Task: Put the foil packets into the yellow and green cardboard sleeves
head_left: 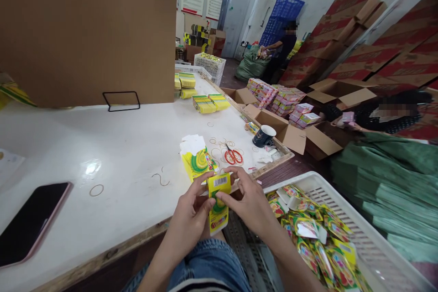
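Between my two hands, just past the table's front edge, is a small yellow and green printed carton (219, 200) with a barcode at its top. My left hand (193, 212) grips its left side, thumb on the front. From the right, my right hand (246, 196) holds the same carton with thumb and fingers. Behind it on the table lie flat yellow cartons (195, 157) with white flaps. Red-handled scissors (233, 156) rest beside them among loose rubber bands (219, 142).
A white crate (313, 180) of yellow packets stands at my right. On the table are a dark mug (264, 136), a phone (32, 219), bundled yellow cartons (210, 102) and a large cardboard sheet (89, 32). Two people work beyond, near open boxes (338, 91) and green sacks (386, 182).
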A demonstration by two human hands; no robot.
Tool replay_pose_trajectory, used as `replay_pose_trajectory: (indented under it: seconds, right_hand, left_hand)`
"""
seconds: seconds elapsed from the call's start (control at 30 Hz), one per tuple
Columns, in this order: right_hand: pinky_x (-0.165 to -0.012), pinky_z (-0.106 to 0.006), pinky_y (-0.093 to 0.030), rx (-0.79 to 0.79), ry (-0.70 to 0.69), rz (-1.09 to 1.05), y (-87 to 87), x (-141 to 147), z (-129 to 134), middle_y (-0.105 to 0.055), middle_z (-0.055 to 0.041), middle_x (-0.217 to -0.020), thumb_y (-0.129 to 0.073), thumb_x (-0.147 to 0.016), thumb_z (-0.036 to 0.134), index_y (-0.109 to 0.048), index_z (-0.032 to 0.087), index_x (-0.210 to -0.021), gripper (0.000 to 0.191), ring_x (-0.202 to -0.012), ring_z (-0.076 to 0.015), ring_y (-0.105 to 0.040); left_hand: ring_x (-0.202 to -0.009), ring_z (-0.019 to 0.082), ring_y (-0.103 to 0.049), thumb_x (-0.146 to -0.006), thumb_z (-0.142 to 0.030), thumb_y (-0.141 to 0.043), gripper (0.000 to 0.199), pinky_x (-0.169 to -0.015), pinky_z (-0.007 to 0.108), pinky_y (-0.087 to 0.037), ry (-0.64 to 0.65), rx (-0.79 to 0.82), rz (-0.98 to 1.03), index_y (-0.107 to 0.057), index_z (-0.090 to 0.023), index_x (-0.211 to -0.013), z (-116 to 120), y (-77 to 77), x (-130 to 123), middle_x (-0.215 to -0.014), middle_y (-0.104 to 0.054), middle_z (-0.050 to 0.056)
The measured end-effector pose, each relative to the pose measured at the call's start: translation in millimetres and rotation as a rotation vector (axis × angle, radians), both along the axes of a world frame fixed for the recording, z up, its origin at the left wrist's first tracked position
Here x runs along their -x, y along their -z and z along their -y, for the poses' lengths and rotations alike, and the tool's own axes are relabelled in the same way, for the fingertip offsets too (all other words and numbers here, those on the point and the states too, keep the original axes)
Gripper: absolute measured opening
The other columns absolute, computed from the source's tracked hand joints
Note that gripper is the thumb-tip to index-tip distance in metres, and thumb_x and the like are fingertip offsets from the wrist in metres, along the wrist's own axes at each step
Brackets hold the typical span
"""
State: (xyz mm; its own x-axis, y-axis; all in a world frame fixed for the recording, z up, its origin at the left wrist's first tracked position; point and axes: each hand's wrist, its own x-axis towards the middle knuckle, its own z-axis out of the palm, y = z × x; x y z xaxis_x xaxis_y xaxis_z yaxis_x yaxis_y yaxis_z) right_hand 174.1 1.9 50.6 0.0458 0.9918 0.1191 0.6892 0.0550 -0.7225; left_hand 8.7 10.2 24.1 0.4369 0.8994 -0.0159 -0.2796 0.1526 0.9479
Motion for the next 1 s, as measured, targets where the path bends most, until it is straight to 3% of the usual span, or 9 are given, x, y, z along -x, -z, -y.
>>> replay_pose_trajectory:
  seconds: [0.13, 0.3, 0.4, 0.5, 0.6, 0.77, 0.9, 1.0]
  right_hand:
    - [-0.065, -0.026, -0.041, -0.009, -0.022, -0.016, 1.0, -0.6, -2.3, -0.059, 0.0003, -0.083, -0.060, -0.080, 0.022, -0.051, 0.024, -0.113, 0.034, -0.070, -0.0167, -0.055]
    - [-0.054, -0.023, -0.035, 0.020, -0.005, -0.016, 3.5, 5.4, -3.6, -0.047, 0.0085, -0.059, -0.059, -0.080, 0.019, -0.049, 0.023, -0.110, 0.032, -0.053, -0.0128, -0.048]
    - [-0.050, -0.021, -0.033, 0.062, -0.076, -0.121, 3.7, 3.2, -4.6, -0.046, 0.0099, -0.055, -0.059, -0.080, 0.019, -0.049, 0.022, -0.110, 0.031, -0.049, -0.0110, -0.044]
    - [-0.051, -0.021, -0.035, 0.064, -0.166, -0.265, 4.3, -7.1, -5.5, -0.055, 0.0052, -0.064, -0.058, -0.085, 0.027, -0.056, 0.021, -0.109, 0.025, -0.054, -0.0112, -0.046]
    - [-0.056, -0.022, -0.041, 0.011, -0.132, -0.423, 6.3, -15.1, -4.7, -0.063, -0.0012, -0.081, -0.058, -0.086, 0.034, -0.064, 0.020, -0.100, 0.021, -0.063, -0.0118, -0.051]
    - [-0.052, -0.020, -0.043, 0.042, -0.114, -0.707, 9.8, -6.8, -0.7, -0.067, -0.0012, -0.084, -0.060, -0.086, 0.033, -0.059, 0.024, -0.111, 0.027, -0.059, -0.0101, -0.054]
    - [-0.061, -0.023, -0.048, 0.017, -0.108, -0.696, 9.1, -7.3, 4.4, -0.067, -0.0022, -0.086, -0.063, -0.083, 0.034, -0.062, 0.023, -0.102, 0.023, -0.066, -0.0122, -0.059]
    - [-0.067, -0.029, -0.050, -0.001, -0.023, -0.474, 4.9, -40.8, 17.1, -0.066, -0.0040, -0.085, -0.062, -0.082, 0.038, -0.062, 0.022, -0.097, 0.022, -0.075, -0.0181, -0.062]
  left_hand:
    - [-0.105, 0.023, -0.064, -0.087, -0.020, -0.054, 0.053, -0.088, 0.034, -0.051, 0.011, -0.034, -0.067, -0.040, -0.026, -0.138, -1.6, -1.2, 2.1, -0.132, -0.059, 0.010]
    - [-0.113, 0.024, -0.060, -0.086, -0.018, -0.055, 0.050, -0.095, 0.037, -0.048, 0.001, -0.028, -0.042, -0.044, -0.026, -0.135, -3.4, -1.2, 1.4, -0.135, -0.056, 0.009]
    - [-0.113, 0.025, -0.060, -0.085, -0.020, -0.058, 0.049, -0.093, 0.037, -0.049, 0.000, 0.005, 0.011, -0.046, -0.025, -0.132, -3.2, -0.3, 2.7, -0.133, -0.057, 0.010]
    - [-0.107, 0.026, -0.064, -0.083, -0.022, -0.062, 0.049, -0.084, 0.035, -0.054, 0.027, 0.083, 0.095, -0.047, -0.023, -0.129, -3.7, -1.7, 5.4, -0.125, -0.063, 0.012]
    - [-0.099, 0.026, -0.067, -0.079, -0.023, -0.067, 0.047, -0.079, 0.034, -0.055, 0.025, 0.131, 0.155, -0.050, -0.020, -0.123, -5.6, -5.0, 6.8, -0.113, -0.070, 0.012]
    - [-0.094, 0.026, -0.069, -0.076, -0.022, -0.072, 0.048, -0.077, 0.033, -0.056, 0.013, 0.130, 0.193, -0.052, -0.020, -0.119, -8.0, -5.0, 3.1, -0.109, -0.071, 0.012]
    - [-0.099, 0.027, -0.068, -0.080, -0.022, -0.066, 0.051, -0.078, 0.036, -0.056, 0.049, 0.084, 0.164, -0.047, -0.021, -0.127, -0.5, 0.4, -9.7, -0.113, -0.070, 0.012]
    - [-0.114, 0.029, -0.060, -0.085, -0.022, -0.057, 0.043, -0.091, 0.042, -0.052, 0.054, -0.100, 0.002, -0.049, -0.023, -0.128, 3.9, 6.0, -18.9, -0.126, -0.063, 0.012]
